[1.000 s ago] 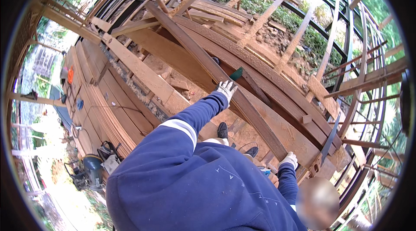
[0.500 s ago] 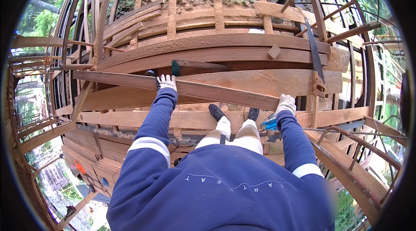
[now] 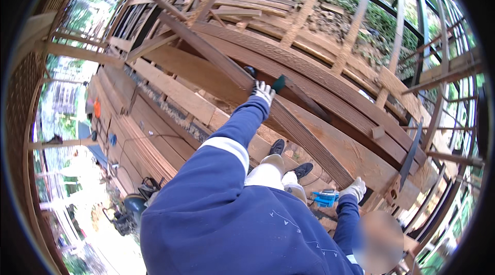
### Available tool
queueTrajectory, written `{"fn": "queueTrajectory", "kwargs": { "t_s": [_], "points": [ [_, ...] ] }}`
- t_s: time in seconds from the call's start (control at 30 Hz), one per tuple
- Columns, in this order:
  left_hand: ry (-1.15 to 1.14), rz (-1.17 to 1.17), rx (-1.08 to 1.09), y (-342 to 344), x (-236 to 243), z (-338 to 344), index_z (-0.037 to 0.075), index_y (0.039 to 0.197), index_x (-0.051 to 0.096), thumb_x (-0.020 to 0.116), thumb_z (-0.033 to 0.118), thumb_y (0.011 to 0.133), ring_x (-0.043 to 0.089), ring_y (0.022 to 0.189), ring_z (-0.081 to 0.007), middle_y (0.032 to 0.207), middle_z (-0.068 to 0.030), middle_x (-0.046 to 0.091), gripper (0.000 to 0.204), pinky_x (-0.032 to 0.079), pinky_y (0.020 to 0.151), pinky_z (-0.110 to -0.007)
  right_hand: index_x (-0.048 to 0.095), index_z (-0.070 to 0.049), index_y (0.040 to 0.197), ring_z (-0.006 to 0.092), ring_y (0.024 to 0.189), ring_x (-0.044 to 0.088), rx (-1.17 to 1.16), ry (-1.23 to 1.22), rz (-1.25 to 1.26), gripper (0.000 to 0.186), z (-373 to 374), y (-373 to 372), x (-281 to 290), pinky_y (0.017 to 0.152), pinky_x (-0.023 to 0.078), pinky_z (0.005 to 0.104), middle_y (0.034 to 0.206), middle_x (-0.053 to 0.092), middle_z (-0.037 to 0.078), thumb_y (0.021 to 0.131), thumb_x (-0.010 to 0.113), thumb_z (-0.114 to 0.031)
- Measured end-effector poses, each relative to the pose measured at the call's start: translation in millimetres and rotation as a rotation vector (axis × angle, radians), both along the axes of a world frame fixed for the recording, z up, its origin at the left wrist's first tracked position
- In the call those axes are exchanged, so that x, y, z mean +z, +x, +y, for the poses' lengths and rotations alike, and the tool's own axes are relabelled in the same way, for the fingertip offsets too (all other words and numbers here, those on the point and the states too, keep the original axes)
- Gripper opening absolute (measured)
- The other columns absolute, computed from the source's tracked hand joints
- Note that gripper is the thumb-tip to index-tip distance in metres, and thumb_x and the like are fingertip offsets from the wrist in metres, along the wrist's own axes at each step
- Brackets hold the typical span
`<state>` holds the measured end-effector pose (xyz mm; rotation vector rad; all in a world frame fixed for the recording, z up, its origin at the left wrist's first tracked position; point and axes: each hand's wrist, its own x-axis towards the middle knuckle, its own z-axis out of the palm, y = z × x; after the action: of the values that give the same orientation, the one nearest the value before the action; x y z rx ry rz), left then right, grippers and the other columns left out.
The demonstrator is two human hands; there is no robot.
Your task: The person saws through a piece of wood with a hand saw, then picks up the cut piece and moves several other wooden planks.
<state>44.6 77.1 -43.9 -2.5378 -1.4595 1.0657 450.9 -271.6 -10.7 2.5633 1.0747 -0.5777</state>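
Note:
A long brown grooved board (image 3: 308, 143) runs slantwise from the upper left down to the right. My left hand (image 3: 264, 91), in a whitish glove, is closed around its middle. My right hand (image 3: 355, 189), gloved too, is closed at its lower right end. Beyond the held board, more grooved boards (image 3: 330, 94) lie side by side, with a small wooden block (image 3: 378, 132) on them. Close to my left hand is a dark strip (image 3: 305, 98) with a green piece (image 3: 279, 84) at its end. A handsaw (image 3: 410, 154) lies at the right, past my right hand.
A bright blue object (image 3: 325, 198) sits by my feet, left of my right hand. Stacked planks (image 3: 139, 141) and a dark round machine (image 3: 135, 206) are at the lower left. Timber posts and rails (image 3: 350, 32) frame the far side, with rubble and plants behind.
The view has turned, so the board now slants steeply down to the right. Both hands keep hold of it. The planks and machine at the lower left show more fully.

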Motion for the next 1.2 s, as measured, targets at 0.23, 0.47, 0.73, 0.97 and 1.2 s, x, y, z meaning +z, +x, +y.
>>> {"fn": "queueTrajectory", "kwargs": {
  "t_s": [0.23,0.47,0.73,0.97,1.2],
  "points": [
    [-0.108,0.001,0.056,-6,15,-6,0.018,0.157,0.037,0.038,0.027,0.104,0.030,0.148,-0.0406,0.157,-0.0165,0.039,0.054,0.010,0.119,-0.068,0.053,-0.005,0.137,0.0354,0.128,0.053,0.106,-0.202,-0.104,0.052,19,-20,24,0.105,0.047,0.0413,0.133,0.057,0.018,0.090,0.067,-0.020],
    [-0.320,-0.164,-0.035,-31,51,12,0.017,0.157,0.036,0.075,0.043,0.085,0.036,0.144,-0.0393,0.152,-0.0162,0.043,0.085,0.016,0.120,-0.064,0.014,-0.015,0.163,0.0318,0.153,0.025,-0.064,-0.461,-0.069,0.121,83,-93,90,0.119,0.033,0.0494,0.168,0.020,0.012,0.069,0.088,-0.029],
    [-0.084,-0.332,-0.122,-172,57,137,0.021,0.155,0.038,0.093,0.028,0.058,0.032,0.147,-0.0404,0.156,-0.0166,0.040,0.112,0.023,0.119,-0.058,0.033,-0.025,0.157,0.0285,0.151,0.026,-0.273,-0.209,-0.132,0.088,151,-195,44,0.114,0.034,0.0560,0.156,0.038,0.006,0.081,0.078,-0.025],
    [0.056,-0.292,-0.205,-262,1,181,0.012,0.149,0.038,0.093,0.032,0.054,0.034,0.144,-0.0383,0.146,-0.0172,0.046,0.111,0.018,0.122,-0.057,0.050,-0.018,0.142,0.0351,0.147,0.031,-0.182,-0.053,-0.116,0.042,145,-163,17,0.109,0.026,0.0743,0.147,0.047,0.009,0.101,0.044,-0.019],
    [-0.082,-0.070,-0.244,-240,30,177,0.013,0.144,0.045,0.092,0.041,0.052,0.051,0.129,-0.0350,0.134,-0.0172,0.055,0.106,0.036,0.112,-0.049,0.043,-0.015,0.150,0.0379,0.152,0.025,-0.191,-0.082,0.051,0.055,123,-169,29,0.114,0.019,0.0752,0.154,0.040,0.011,0.096,0.051,-0.016]
  ]
}}
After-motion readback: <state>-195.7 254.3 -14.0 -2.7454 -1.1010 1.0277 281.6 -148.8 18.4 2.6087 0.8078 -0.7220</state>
